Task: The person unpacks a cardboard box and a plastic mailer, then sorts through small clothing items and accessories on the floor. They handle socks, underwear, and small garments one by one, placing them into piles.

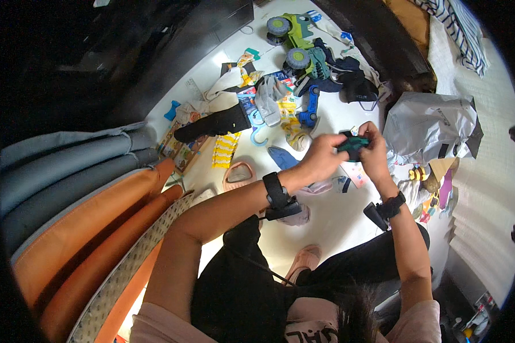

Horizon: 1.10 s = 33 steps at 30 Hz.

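Both arms reach forward over the floor, and between my hands is a small, soft-looking dark green and black bundle [353, 145]. My left hand [324, 154] pinches its left side with thumb and fingers. On the other side, my right hand [374, 153] is closed on it, fingers curled over the top. The bundle's exact kind cannot be made out. Below the hands lie a pink and white card [355, 174] and a blue cloth piece [281, 158]. A grey sock [270, 100] and a black sock [214, 123] rest farther left among other clothes.
A green toy truck [298, 28] with big wheels and a blue toy car [309, 107] stand ahead. A silver-grey plastic bag [432, 126] is at the right. Sofa cushions [86, 223] line the left. A pink slipper [238, 175] and a black cap [359, 86] lie on the floor.
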### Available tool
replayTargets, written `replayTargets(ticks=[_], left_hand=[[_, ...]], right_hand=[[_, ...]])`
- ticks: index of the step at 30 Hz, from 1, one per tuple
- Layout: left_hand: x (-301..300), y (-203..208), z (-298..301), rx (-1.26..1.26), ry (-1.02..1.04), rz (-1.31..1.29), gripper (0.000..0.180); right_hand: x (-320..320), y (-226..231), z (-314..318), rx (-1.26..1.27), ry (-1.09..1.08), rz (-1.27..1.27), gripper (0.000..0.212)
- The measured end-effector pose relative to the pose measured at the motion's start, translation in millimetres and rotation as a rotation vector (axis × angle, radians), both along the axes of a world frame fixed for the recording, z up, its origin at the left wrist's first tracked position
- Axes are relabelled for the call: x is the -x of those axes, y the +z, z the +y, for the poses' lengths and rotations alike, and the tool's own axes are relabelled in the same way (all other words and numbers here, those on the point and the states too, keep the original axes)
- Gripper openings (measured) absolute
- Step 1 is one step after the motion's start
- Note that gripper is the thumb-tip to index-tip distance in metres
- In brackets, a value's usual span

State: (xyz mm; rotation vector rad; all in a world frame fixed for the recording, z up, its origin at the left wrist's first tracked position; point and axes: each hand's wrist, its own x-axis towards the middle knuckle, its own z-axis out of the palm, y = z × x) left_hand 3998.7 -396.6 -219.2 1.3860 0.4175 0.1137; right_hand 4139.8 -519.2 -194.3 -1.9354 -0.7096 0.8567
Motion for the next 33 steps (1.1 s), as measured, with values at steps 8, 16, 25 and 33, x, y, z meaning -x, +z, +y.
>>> replayTargets(ticks=[8,16,25,33], left_hand=[[9.7,0.2,20.9,0.496,-0.175,-0.093,0.017],[21.0,-26.4,40.0,0.261,-0.103,-0.066,0.021],[30.9,2.3,40.3,0.636,-0.367,-0.08,0.027],[36.3,3.0,48.1,0.717,0.04,0.019,0.026]], right_hand=[[-3.6,8.9,3.7,0.008,-0.003,0.332,0.028],[16.2,32.2,14.8,-0.149,-0.047,0.907,0.041],[4.4,23.4,21.7,-0.042,0.159,0.868,0.039],[13.1,35.5,28.6,-0.187,0.063,0.434,0.028]])
